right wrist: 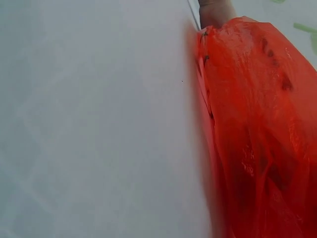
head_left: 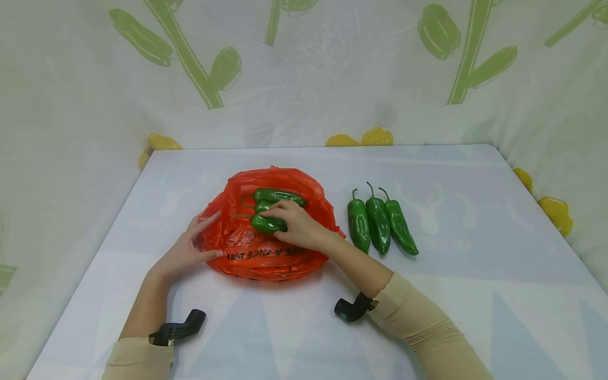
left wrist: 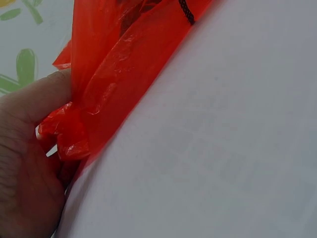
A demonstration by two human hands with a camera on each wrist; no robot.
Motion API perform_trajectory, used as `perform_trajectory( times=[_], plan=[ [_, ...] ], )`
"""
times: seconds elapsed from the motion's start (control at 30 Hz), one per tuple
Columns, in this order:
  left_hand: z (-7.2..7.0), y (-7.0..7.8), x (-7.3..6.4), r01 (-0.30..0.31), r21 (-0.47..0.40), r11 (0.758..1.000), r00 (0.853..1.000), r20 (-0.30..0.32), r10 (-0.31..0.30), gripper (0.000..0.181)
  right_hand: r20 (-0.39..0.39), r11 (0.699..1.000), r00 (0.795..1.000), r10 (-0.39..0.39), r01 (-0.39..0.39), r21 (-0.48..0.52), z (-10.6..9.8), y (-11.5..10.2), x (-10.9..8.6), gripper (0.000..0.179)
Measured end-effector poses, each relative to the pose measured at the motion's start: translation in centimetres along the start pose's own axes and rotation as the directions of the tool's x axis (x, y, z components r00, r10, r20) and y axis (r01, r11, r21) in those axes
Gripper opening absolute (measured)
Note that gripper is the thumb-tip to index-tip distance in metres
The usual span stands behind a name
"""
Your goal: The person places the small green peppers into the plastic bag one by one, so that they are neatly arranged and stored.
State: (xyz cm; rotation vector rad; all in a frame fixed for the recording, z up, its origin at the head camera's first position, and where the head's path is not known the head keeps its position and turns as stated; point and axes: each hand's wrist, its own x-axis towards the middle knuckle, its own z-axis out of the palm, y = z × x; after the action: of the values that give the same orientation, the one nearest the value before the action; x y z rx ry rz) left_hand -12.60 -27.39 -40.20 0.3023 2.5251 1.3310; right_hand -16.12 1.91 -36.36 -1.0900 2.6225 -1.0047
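Note:
A red plastic bag (head_left: pixel 266 258) with dark printing lies spread on the table, with three green chili peppers in or on it. The far pepper (head_left: pixel 280 196) lies crosswise. Beside it is the middle pepper (head_left: pixel 263 206), partly covered by fingers. My right hand (head_left: pixel 299 226) pinches the nearest green chili pepper (head_left: pixel 267 224), whose stem points left. At the bag's left edge my left hand (head_left: pixel 182 250) rests with fingers and thumb spread apart, touching the plastic. In the left wrist view, the thumb lies against the bag (left wrist: pixel 124 74). The right wrist view shows the bag's side (right wrist: pixel 262 124) but no pepper.
To the right of the bag, three more green chili peppers (head_left: pixel 378 224) lie side by side, stems pointing away. A white patterned cover lies on the table (head_left: pixel 266 338). Behind it hangs a pale curtain (head_left: pixel 323 68) with green and yellow plant prints.

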Motion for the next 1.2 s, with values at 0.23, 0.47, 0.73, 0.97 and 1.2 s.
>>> perform_trajectory(
  times=[0.23,0.47,0.73,0.97,1.2],
  plan=[
    [0.0,0.0,0.1,0.005,0.006,1.000,1.000,0.003,-0.005,0.086,-0.014,0.999,1.000,-0.002,0.002,-0.038,0.4,0.7,-0.2,0.039],
    [0.0,0.0,0.0,0.010,0.006,1.000,1.000,0.003,-0.010,0.086,-0.050,0.997,0.999,-0.011,0.007,-0.081,1.0,1.2,-0.2,0.037],
    [0.0,-0.1,0.1,0.022,0.024,0.999,1.000,0.000,-0.022,0.087,-0.082,0.998,0.997,-0.009,0.004,-0.060,1.1,1.4,-0.1,0.037],
    [0.1,-0.1,0.0,0.028,0.028,0.999,1.000,-0.003,-0.028,0.087,-0.096,1.000,0.995,0.002,-0.003,-0.016,0.8,1.4,-0.2,0.039],
    [0.0,-0.1,0.1,0.035,0.035,0.999,0.999,-0.005,-0.034,0.087,-0.102,0.999,0.995,0.009,-0.004,0.052,0.0,1.5,-0.6,0.040]
  ],
)
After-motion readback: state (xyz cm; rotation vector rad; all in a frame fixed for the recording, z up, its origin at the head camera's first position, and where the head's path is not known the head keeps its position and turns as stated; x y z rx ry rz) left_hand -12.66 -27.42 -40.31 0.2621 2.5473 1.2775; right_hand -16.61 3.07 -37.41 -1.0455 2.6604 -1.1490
